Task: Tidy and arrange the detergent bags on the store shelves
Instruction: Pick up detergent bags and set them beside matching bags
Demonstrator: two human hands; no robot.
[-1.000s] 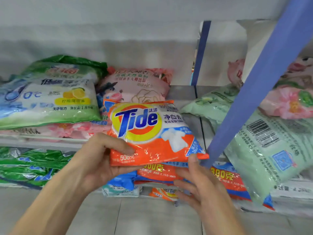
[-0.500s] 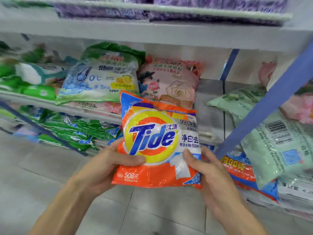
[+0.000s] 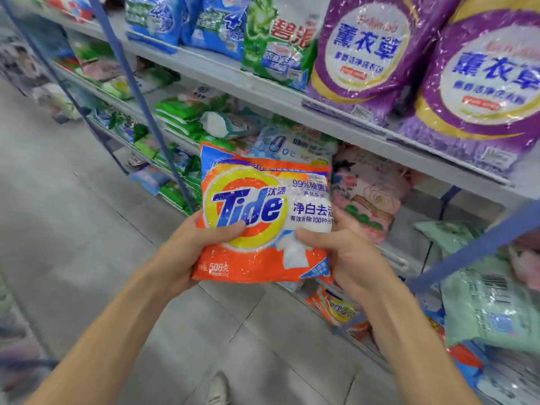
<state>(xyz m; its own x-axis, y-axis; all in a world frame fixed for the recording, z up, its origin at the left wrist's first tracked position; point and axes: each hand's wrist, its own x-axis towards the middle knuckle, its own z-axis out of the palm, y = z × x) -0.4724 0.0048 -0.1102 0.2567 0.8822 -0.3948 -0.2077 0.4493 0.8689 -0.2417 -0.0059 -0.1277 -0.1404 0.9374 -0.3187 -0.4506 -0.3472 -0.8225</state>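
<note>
An orange Tide detergent bag [image 3: 257,197] is held upright in front of the shelves, clear of them. My left hand [image 3: 190,247] grips its lower left side, thumb across the front. My right hand [image 3: 342,252] grips its lower right side. Behind it, a pale blue bag [image 3: 295,147] and a pink flowered bag [image 3: 371,194] lie on the middle shelf [image 3: 409,258]. More orange bags [image 3: 336,308] lie on the lowest shelf under my right arm.
Two large purple bags [image 3: 365,54] [image 3: 482,83] and green and blue bags [image 3: 277,39] stand on the upper shelf. Blue diagonal braces [image 3: 140,92] [image 3: 473,244] cross the shelf fronts. A pale green bag [image 3: 491,305] sticks out at right. Grey tiled floor [image 3: 73,229] and my shoe [image 3: 217,390] lie below.
Both hands pulled the Tide bag off the low shelf and up and back toward me. My view rose and swung left, so the upper shelf and the aisle now show.
</note>
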